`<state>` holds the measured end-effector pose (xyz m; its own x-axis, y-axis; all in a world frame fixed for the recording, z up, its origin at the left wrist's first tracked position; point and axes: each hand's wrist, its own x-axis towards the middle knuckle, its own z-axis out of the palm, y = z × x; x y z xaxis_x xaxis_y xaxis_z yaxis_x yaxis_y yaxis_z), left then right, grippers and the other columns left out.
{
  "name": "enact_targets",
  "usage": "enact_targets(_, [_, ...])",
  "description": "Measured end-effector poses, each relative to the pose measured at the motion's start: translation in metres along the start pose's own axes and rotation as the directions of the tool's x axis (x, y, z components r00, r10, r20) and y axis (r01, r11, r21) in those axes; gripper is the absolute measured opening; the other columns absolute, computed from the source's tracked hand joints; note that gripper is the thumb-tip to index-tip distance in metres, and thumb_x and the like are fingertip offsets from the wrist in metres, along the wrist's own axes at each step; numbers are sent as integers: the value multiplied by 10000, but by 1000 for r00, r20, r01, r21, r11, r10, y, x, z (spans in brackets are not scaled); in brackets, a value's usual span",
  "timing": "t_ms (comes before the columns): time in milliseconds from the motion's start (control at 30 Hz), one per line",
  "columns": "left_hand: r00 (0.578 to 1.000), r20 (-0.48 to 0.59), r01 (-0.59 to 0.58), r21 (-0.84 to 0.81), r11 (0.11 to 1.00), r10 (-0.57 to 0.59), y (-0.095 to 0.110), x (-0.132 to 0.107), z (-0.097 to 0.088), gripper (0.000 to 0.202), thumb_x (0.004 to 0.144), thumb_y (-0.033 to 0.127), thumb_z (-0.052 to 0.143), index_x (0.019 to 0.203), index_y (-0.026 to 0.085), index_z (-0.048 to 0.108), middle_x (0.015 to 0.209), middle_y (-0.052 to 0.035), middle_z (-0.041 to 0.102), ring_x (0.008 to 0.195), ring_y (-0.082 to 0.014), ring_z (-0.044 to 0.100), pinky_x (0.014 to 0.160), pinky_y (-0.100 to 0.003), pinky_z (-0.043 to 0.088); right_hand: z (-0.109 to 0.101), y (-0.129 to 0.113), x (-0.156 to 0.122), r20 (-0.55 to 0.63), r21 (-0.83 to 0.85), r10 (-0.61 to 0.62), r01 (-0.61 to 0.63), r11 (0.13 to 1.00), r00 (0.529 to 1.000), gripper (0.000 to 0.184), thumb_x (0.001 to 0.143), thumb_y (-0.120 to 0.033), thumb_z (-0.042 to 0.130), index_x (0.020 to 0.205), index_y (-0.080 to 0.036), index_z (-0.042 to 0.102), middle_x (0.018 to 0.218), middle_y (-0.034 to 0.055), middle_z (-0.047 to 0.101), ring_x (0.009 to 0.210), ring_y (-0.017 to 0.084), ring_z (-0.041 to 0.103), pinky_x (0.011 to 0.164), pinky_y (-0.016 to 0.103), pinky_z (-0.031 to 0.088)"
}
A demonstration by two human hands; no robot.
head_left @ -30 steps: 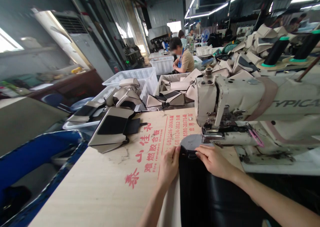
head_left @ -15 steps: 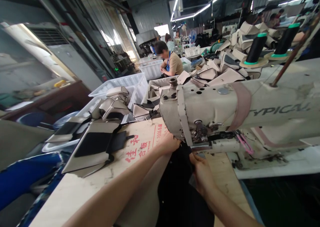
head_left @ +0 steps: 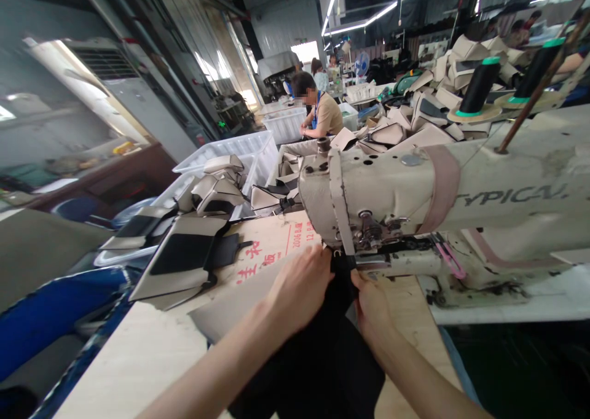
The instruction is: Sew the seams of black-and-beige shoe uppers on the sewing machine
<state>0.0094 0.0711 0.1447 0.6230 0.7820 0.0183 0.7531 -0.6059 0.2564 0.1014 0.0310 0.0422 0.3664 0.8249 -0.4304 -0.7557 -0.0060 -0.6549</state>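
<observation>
Black fabric [head_left: 313, 357] with a beige side runs from the lower middle up to the front of a sewing machine [head_left: 382, 191]. My left hand [head_left: 302, 284] is closed on the fabric's left part, just below the machine head. On the right edge, my right hand [head_left: 371, 305] pinches the same piece near the presser area. The needle and the exact stitching point are hidden behind the machine head and my fingers. A beige flap [head_left: 230, 302] of the piece lies to the left, beneath my left forearm.
Beige-and-black sewn pieces [head_left: 184, 253] lie on the table's left side. Behind are white plastic bins [head_left: 258, 155] and a heap of similar pieces [head_left: 428, 112]. Black thread spools [head_left: 479, 87] stand above the machine. A person [head_left: 322, 112] sits beyond the bins.
My left hand has come back toward me from beside the machine head. The fabric has shifted, its beige flap now spread left and more black showing below. My right hand stays at the right edge.
</observation>
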Motion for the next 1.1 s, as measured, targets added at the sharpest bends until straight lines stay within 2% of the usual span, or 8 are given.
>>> enact_targets(67, [989,147,-46,109,993,30,19,-36,9,162,831,183,449,849,168,609,861,-92,627,784,-235,598,697,-318,455,-3,0,0,-1,-18,-10,9,1000,1000,281,546,-336,706,726,-131,636,735,36,651,700,176,583,623,278,459])
enact_targets(133, [994,84,61,150,987,-74,32,-51,27,255,892,247,351,868,156,589,853,-105,614,785,-232,599,688,-316,456,-6,1,1,-3,-34,-28,27,999,1000,278,542,-329,702,717,-124,633,721,36,645,683,166,570,594,262,448])
enact_targets(267, [911,-138,404,124,906,-388,39,-27,60,484,871,509,324,930,83,544,880,-160,598,842,-274,596,658,-320,467,-13,6,4,-33,-48,-73,71,996,997,195,549,-282,649,665,-129,609,651,12,614,605,127,529,517,221,412])
enact_targets(367, [873,-165,476,73,877,-460,37,-2,67,634,815,641,285,917,69,538,839,-167,612,807,-290,611,629,-329,470,-14,9,4,-48,-50,-82,79,996,995,135,569,-272,608,600,-145,579,576,-1,583,517,108,490,461,214,387])
enact_targets(467, [856,-203,494,51,868,-476,37,10,67,668,805,654,279,904,47,541,808,-184,622,778,-298,621,639,-343,464,-14,9,4,-25,-47,-71,70,996,997,141,567,-261,615,642,-143,601,629,25,619,544,132,525,468,225,404])
enact_targets(567, [840,-212,515,18,857,-500,36,13,68,568,837,563,310,884,51,553,782,-180,631,756,-293,627,623,-337,449,-12,10,5,-2,-42,-60,60,997,998,187,565,-259,619,710,-141,622,690,30,640,603,153,558,505,235,425])
enact_targets(900, [890,-193,381,-182,907,-413,4,14,80,390,891,437,319,794,145,558,739,-98,649,717,-194,622,563,-237,354,-2,5,0,-79,-105,-36,27,994,996,271,570,-349,678,736,-136,641,698,15,629,653,142,534,543,219,388])
enact_targets(1100, [877,-126,429,-231,873,-464,1,17,77,386,880,445,349,754,150,563,689,-88,639,660,-177,610,525,-219,325,-1,6,6,-93,-171,-56,40,985,994,337,584,-439,673,732,-137,654,586,-7,575,538,119,468,467,223,329])
